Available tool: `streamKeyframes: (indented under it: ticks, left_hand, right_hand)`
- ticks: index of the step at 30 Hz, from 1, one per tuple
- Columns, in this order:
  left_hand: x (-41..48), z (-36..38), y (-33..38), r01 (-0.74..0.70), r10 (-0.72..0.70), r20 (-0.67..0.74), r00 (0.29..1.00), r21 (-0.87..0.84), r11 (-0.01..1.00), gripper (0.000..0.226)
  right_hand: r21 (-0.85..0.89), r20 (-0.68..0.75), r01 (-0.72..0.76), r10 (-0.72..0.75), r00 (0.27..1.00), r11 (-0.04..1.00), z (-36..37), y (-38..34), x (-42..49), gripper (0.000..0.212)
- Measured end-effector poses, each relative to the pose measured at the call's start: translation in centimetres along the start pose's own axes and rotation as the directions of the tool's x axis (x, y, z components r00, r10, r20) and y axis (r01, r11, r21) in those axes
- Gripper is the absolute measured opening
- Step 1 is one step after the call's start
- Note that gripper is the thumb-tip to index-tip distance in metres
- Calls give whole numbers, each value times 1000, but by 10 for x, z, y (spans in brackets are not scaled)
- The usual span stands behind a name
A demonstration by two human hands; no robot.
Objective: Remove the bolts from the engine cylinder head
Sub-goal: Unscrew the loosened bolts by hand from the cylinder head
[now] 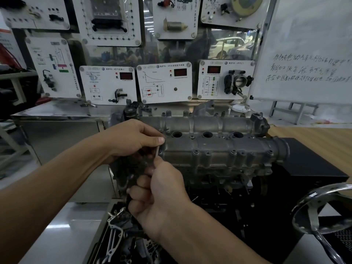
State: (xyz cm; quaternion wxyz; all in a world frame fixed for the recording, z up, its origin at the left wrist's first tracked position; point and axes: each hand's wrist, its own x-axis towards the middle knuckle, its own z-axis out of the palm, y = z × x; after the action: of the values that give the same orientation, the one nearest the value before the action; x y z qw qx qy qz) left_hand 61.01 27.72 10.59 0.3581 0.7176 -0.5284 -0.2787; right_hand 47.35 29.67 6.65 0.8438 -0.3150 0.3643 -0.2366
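R hand (162,197) pinching slim metal rod (157,152), L hand (133,138) gripping its top, dull grey cyl head (219,149)

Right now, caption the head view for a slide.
Left hand and right hand hold a slim metal tool at the cylinder head, bolts seated along its edge.
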Motion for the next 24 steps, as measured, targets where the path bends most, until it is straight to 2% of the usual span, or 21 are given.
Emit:
streamKeyframes:
  ticks: [4, 10, 18, 21, 24]
  left_hand:
    - [-2, 2, -4, -45, 45, 24, 999, -1, 999, 14]
    - [-6, 4, -8, -80, 80, 31, 996, 1, 997, 13]
    - [-2, 5, -13, -133, 133, 14, 991, -4, 991, 12]
    - [-1, 7, -18, -148, 149, 15, 989, -55, 988, 13]
    - [1, 11, -23, -179, 179, -2, 984, -62, 982, 14]
  right_hand:
    - [-148, 91, -44, 58, 994, 988, -16, -9, -12, 53]
    - [-359, 71, -66, 98, 993, 931, -19, -20, -17, 50]
    - [-441, 71, -72, 115, 991, 894, -27, -31, -14, 51]
    - [-528, 70, -92, 151, 986, 844, -37, -41, -11, 54]
    - [-666, 61, -89, 173, 983, 740, -44, -57, -8, 56]
